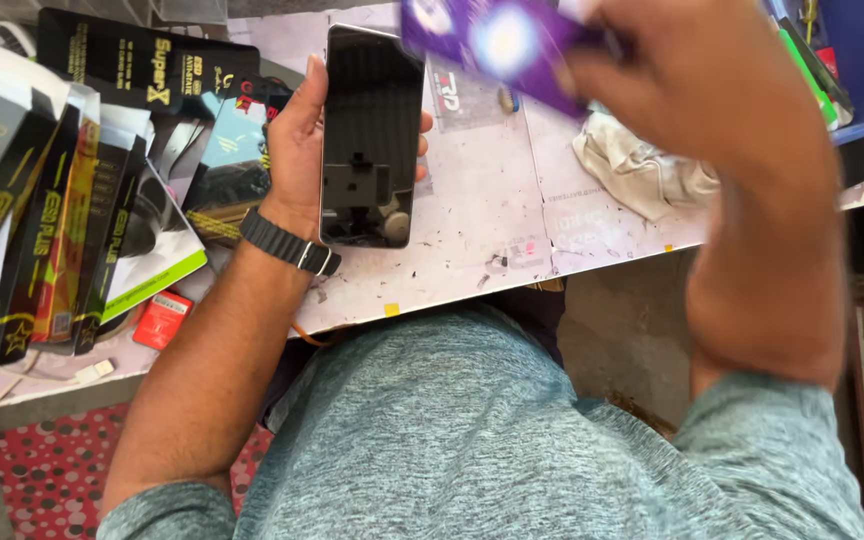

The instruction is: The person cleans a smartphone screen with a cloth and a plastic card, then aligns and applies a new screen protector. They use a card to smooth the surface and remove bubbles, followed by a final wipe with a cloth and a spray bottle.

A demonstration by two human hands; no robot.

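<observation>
Left hand (297, 150) is raised palm-up, thumb laid along one long edge and fingertips (422, 122) seen curled round the opposite edge, so it is closed in a side grip. Left wrist is held straight, with a dark band worn on it; the bare forearm is angled up from lower left. Right hand (672, 70) is lifted higher and nearer the camera, blurred, fingers closed in a pinch; the exact finger layout cannot be made out. Right forearm is dropped steeply to a bent elbow at the short grey sleeve
</observation>
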